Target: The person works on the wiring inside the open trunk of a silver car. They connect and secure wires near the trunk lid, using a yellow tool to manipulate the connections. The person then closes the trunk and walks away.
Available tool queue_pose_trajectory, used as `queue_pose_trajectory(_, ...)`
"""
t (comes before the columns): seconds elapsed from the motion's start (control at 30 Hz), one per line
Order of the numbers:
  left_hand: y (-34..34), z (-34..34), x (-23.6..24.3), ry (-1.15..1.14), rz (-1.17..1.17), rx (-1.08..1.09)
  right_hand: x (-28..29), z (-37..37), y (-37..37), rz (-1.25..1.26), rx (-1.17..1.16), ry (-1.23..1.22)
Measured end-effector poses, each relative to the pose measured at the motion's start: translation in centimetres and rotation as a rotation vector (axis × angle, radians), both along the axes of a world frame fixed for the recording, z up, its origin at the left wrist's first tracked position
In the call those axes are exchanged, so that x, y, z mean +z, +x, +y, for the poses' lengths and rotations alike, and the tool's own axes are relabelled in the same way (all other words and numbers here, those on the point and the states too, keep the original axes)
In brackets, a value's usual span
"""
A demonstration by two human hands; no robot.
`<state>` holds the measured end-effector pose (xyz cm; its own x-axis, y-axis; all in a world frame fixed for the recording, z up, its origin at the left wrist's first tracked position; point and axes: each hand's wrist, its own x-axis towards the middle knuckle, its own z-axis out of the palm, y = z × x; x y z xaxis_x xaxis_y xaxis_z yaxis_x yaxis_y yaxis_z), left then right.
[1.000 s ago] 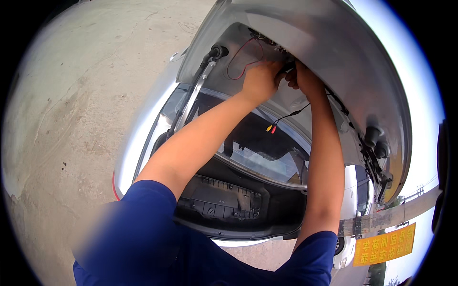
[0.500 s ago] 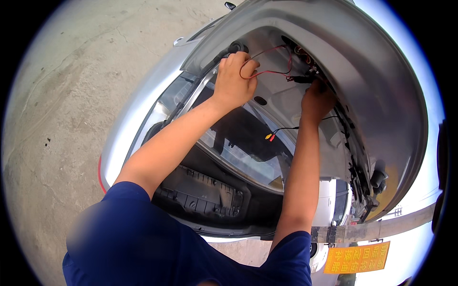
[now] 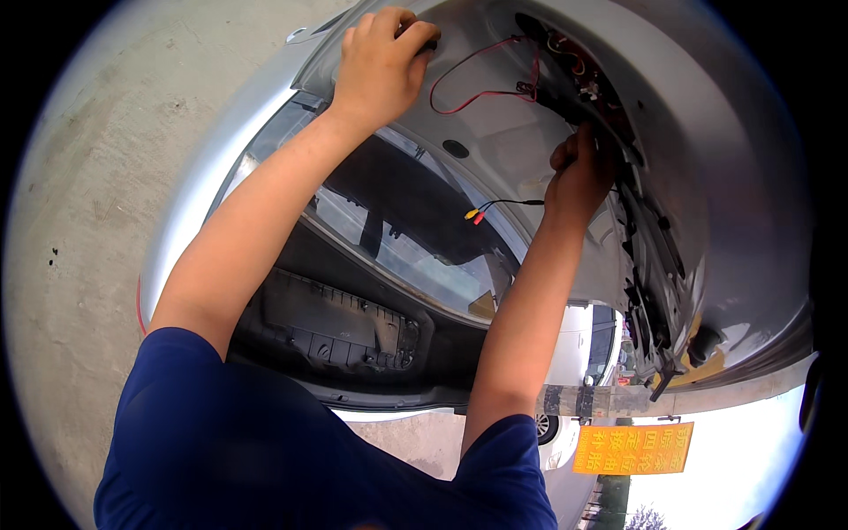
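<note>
My left hand (image 3: 378,71) is raised to the underside of the open trunk lid (image 3: 495,66), fingers curled at a black part (image 3: 430,44) near the hinge. What those fingers hold is mostly hidden. Under the lid's inner edge, my right hand (image 3: 579,181) is closed beside dark wiring (image 3: 561,104); its fingertips are in shadow. Between the hands, a thin red wire (image 3: 477,96) loops out of an opening (image 3: 574,57) in the lid. Below it hangs a black cable (image 3: 512,201) with a yellow plug (image 3: 470,215) and a red plug (image 3: 479,219).
Below my arms lies the trunk with a black ribbed panel (image 3: 344,322), and the rear window (image 3: 406,238) is beyond it. A white car (image 3: 570,340), a pole (image 3: 618,401) and an orange sign (image 3: 633,449) stand to the right. Concrete ground (image 3: 97,194) spreads to the left.
My left hand has moved up and left, away from the red wire loop to the black part. The right hand stays near the lid's wiring, its thumb now showing more. The view has shifted.
</note>
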<state>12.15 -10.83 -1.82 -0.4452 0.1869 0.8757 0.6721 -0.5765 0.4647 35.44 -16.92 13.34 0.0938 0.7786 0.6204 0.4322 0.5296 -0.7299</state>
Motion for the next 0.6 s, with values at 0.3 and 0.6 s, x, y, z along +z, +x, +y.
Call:
queue_pose_trajectory(0.3, 2.4, -3.9, 0.9, 0.020, -0.054, 0.117, -4.5, -2.0, 4.6, 0.210, 0.379, 0.012)
queue_pose_trajectory(0.6, 10.7, -5.4, 3.2, -0.067, -0.090, -0.583, -5.3, -7.3, 2.4, -0.329, 0.015, 0.194)
